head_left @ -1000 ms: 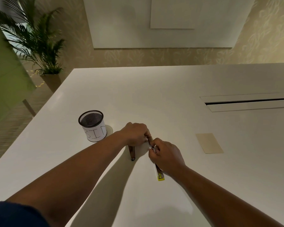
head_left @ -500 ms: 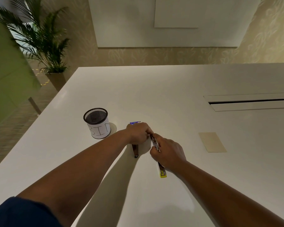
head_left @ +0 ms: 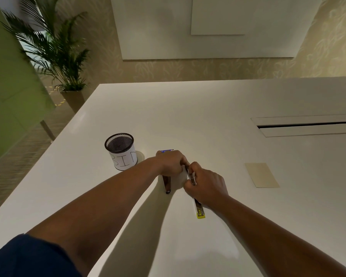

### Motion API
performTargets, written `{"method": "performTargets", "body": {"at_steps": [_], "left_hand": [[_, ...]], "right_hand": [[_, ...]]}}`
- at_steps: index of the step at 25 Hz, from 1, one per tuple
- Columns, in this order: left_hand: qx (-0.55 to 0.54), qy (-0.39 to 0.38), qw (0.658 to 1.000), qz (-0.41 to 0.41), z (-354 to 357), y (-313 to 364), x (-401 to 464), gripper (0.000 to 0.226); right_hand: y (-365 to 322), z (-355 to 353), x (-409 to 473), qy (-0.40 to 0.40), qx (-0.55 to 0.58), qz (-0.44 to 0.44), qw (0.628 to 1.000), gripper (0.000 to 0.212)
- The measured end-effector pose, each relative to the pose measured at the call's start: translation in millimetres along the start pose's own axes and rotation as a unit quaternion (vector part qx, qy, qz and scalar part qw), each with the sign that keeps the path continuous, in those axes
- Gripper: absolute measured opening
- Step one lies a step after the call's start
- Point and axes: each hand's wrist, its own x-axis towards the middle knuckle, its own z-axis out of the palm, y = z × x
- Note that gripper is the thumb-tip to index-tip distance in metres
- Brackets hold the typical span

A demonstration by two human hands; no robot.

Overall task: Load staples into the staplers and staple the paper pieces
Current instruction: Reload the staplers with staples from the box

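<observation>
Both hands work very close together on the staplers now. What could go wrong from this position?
1. The right hand grips an opened stapler with its fingertips at the metal channel; they might get pinched if it snaps shut.
2. The left hand covers the second stapler, hiding the work.
3. The paper piece lies apart, unheld; a passing sleeve could shift it.

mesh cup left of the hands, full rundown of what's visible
The mesh cup is a round, upright pot of black wire mesh with a dark rim, open at the top; nothing can be made out inside. A white paper band wraps its lower body, hand-lettered "BIN". It stands on the white table, near the left edge, just left of the left hand. Nothing but the table touches it.
</observation>
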Motion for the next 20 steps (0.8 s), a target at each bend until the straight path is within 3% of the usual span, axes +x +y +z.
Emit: {"method": "performTargets", "body": {"at_steps": [4,10,20], "left_hand": [[0.018,0.003,1.0,-0.007,-1,4,1,0.031],[0.051,0.027,0.998,-0.001,2,5,0,0.03],[0.065,0.075,0.995,-0.033,7,14,0,0.027]], "right_hand": [[0,-1,-1,0.019,0.04,-0.006,0.999,0.021],[6,3,-4,0.065,0.099,-0.058,0.991,0.018],[15,11,-1,0.071,0.133,-0.087,0.985,0.009]]}}
